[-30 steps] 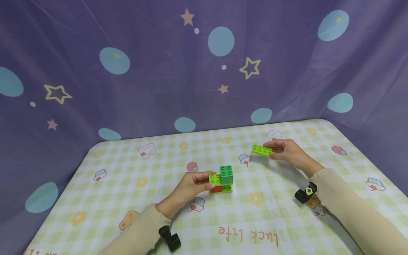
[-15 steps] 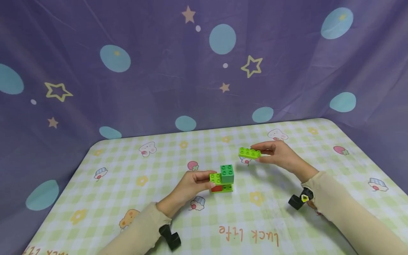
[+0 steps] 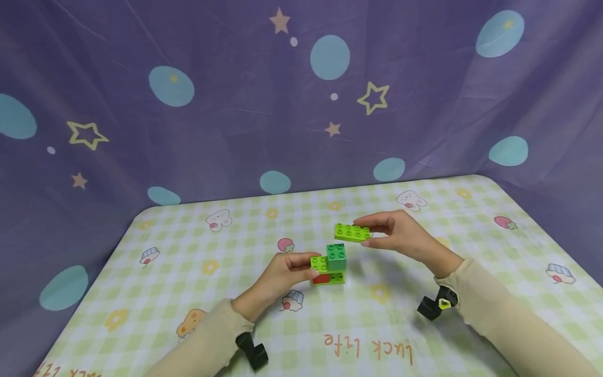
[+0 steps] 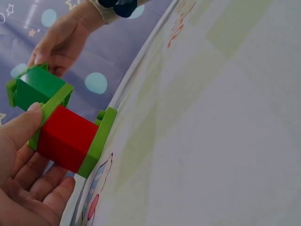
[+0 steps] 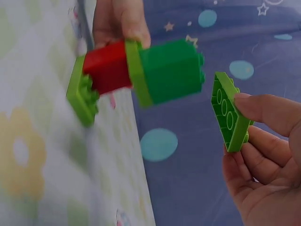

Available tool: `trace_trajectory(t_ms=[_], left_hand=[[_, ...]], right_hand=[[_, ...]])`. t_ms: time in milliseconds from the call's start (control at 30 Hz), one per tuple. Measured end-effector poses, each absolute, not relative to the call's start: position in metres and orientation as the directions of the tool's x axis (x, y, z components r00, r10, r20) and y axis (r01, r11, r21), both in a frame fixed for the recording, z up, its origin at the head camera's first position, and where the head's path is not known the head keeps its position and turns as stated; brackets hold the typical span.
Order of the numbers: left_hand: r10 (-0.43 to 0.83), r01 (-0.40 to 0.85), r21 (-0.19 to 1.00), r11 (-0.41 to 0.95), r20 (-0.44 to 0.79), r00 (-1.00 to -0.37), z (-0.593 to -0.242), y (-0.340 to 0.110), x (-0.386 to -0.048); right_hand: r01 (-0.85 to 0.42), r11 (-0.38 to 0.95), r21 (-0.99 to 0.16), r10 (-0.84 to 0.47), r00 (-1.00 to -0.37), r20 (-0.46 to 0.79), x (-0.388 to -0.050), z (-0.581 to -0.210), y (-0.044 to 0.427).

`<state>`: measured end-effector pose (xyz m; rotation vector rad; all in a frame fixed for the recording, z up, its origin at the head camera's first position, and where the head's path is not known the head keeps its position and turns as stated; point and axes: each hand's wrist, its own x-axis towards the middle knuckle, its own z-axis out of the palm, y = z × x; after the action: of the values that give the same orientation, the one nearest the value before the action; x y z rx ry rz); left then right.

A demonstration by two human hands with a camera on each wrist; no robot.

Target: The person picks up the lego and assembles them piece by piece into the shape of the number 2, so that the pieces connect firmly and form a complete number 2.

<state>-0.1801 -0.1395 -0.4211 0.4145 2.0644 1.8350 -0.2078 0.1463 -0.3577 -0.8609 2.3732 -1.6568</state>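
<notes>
Right grip (image 3: 406,237) around lime brick (image 3: 349,232)

Purple curtain (image 3: 226,149) with blue ovals (image 3: 330,57) and stars (image 3: 280,22) is hanging beyond the far edge of the green-checked tabletop (image 3: 249,230). Orange lettering (image 3: 357,346) is running across the near side.

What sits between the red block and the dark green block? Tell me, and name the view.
A thin light green block sits between the red block and the dark green block, touching both; the right wrist view shows it.
</notes>
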Motion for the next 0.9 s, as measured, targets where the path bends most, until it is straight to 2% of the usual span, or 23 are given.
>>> trace_trajectory(t_ms=[467,900], left_hand=[[0.437,0.002,0.989,0.149,-0.064,-0.897,-0.421,-0.139,-0.182],[0.469,-0.014,0.998,0.067,-0.044,-0.882,-0.421,-0.138,-0.18]], right_hand=[[-0.416,0.216,-0.883,-0.566,-0.79,0.234,-0.196,-0.352,0.124],[-0.454,0.234,-0.86,-0.608,-0.759,0.235,-0.195,-0.355,0.108]])
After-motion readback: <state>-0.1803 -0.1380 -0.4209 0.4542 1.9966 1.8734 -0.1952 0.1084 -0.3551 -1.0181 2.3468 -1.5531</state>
